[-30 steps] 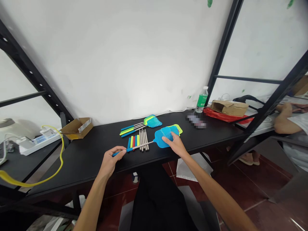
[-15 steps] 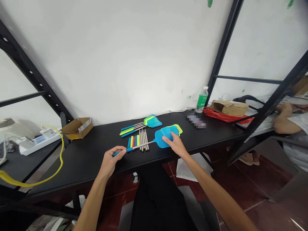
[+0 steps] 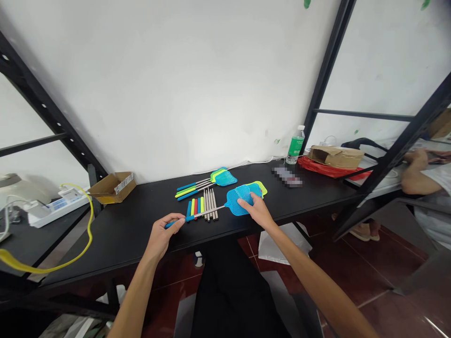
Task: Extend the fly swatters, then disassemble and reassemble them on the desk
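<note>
A blue fly swatter [image 3: 234, 205] with a metal rod is held between both hands. My left hand [image 3: 164, 232] is closed around its blue handle, and my right hand [image 3: 258, 209] pinches its mesh head. Beneath and behind that head, partly hidden, lie other swatter heads, among them a yellow-green mesh head [image 3: 262, 188]. The rod passes over a row of coloured handle grips [image 3: 196, 205] and several bare metal rods [image 3: 210, 199] on the black table [image 3: 134, 239]. Farther back, several assembled swatters [image 3: 225, 177] in blue, green and yellow-green lie stacked, handles to the left.
An open cardboard box [image 3: 113, 188] and a white power strip [image 3: 61, 206] with a yellow cable [image 3: 89, 234] are at the left. Toward the right stand a water bottle [image 3: 295, 146] and a torn carton [image 3: 335, 157] on a red bag. Another person's arm [image 3: 417, 173] shows far right.
Almost nothing differs. Both hands keep their hold on the blue fly swatter, and the view has shifted very slightly.
</note>
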